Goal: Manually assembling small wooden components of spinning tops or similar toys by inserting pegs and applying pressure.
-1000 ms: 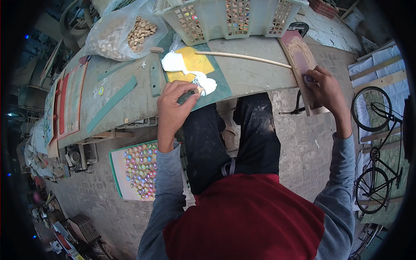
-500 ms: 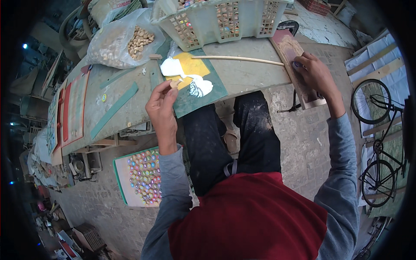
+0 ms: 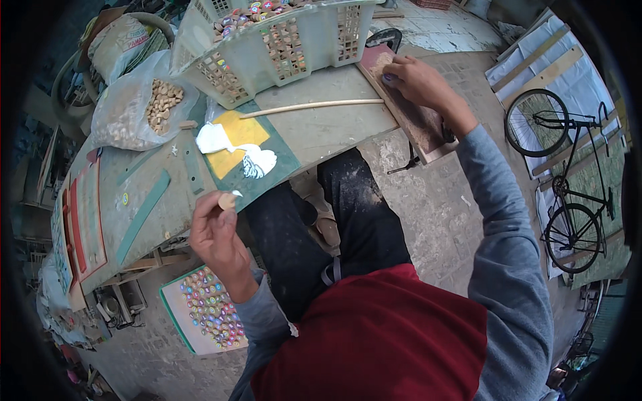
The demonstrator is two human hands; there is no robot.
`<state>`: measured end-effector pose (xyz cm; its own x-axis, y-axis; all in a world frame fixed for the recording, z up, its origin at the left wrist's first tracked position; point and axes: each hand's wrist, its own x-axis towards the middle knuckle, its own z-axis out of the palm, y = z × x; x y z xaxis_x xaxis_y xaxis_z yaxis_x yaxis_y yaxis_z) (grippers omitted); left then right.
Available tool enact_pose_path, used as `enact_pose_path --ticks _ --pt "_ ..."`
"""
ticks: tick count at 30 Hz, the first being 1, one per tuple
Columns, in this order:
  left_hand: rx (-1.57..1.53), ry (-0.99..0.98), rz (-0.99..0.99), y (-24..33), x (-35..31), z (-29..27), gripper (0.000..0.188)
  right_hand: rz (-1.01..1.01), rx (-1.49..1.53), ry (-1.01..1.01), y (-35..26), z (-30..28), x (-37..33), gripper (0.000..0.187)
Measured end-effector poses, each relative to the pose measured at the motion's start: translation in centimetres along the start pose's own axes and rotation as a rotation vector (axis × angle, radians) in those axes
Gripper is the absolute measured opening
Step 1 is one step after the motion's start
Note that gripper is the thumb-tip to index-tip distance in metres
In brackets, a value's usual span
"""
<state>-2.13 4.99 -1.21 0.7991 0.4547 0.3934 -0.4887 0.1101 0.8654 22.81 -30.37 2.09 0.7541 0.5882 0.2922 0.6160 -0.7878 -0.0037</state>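
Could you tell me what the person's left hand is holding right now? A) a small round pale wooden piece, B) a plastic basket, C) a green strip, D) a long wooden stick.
A: the left hand pinches a small round pale wooden piece between its fingertips, while the long wooden stick lies untouched on the table.

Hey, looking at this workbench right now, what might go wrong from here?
The left hand pinches a small wooden disc just past the table's edge; with a slip it would likely drop to the paving. The right hand presses on a wooden board that overhangs the bench, so it may tip. The long stick lies loose and might roll.
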Motion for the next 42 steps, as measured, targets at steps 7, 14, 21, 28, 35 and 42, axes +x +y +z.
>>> enact_pose_path --ticks 7,14,21,28,35,42 --pt "0.05 -0.051 -0.019 -0.2 -2.2 0.8 0.026 0.069 0.119 -0.193 -2.9 -4.5 -7.5 0.021" --pt "0.03 -0.137 -0.071 -0.4 -2.3 2.4 0.026 0.063 -0.001 0.043 0.7 0.1 0.1 0.02" --pt "0.007 -0.171 -0.118 -1.4 -3.7 1.7 0.023 0.083 0.075 -0.125 -3.7 -4.3 -7.5 0.019" --pt "-0.112 -0.211 -0.13 -0.3 -2.8 2.4 0.022 0.089 0.005 0.029 -0.4 -0.4 -0.9 0.02" --pt "-1.372 -0.338 -0.059 4.8 0.1 3.0 0.011 0.053 -0.002 -0.144 -3.8 -3.3 -5.7 0.023" --pt "-1.773 -1.021 0.012 12.5 4.0 5.8 0.015 0.087 -0.098 -0.049 -1.1 -1.3 -3.7 0.023"
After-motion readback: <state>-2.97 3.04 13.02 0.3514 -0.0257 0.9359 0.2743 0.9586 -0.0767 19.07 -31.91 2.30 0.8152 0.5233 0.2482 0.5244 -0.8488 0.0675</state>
